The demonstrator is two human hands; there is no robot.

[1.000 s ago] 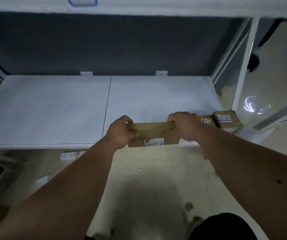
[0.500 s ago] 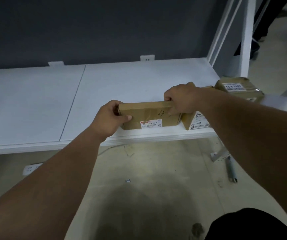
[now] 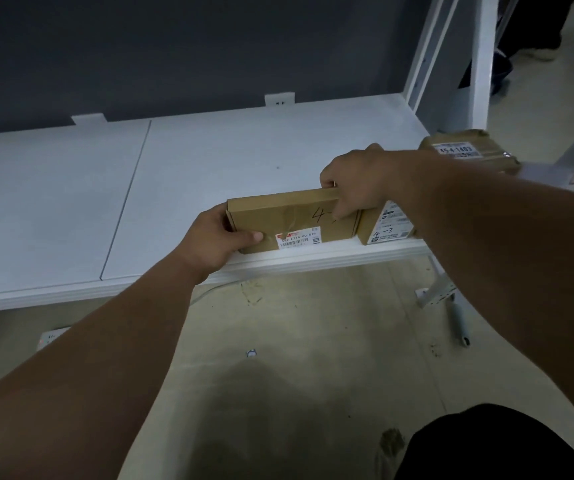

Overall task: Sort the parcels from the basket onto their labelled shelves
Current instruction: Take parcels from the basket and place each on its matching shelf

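A flat brown cardboard parcel (image 3: 289, 218) with a handwritten "4-" and a white barcode label stands on edge at the front of the white shelf (image 3: 209, 168). My left hand (image 3: 219, 237) grips its left end, thumb across the front face. My right hand (image 3: 354, 185) grips its top right corner. Right beside it stands a second brown parcel (image 3: 387, 226) marked "4-3", partly hidden by my right forearm. A third taped parcel (image 3: 465, 150) with a printed label lies further right, behind my right wrist.
The shelf has a dark grey back wall and white uprights (image 3: 479, 57) at its right end. Below lies a pale floor with a power strip (image 3: 50, 337), a white bracket (image 3: 434, 294) and a small tool (image 3: 460, 327). A person's feet (image 3: 534, 36) show at top right.
The parcel came down from the air onto the shelf's front edge, next to the "4-3" parcel. Both hands kept their grip; the view tilted lower and closer.
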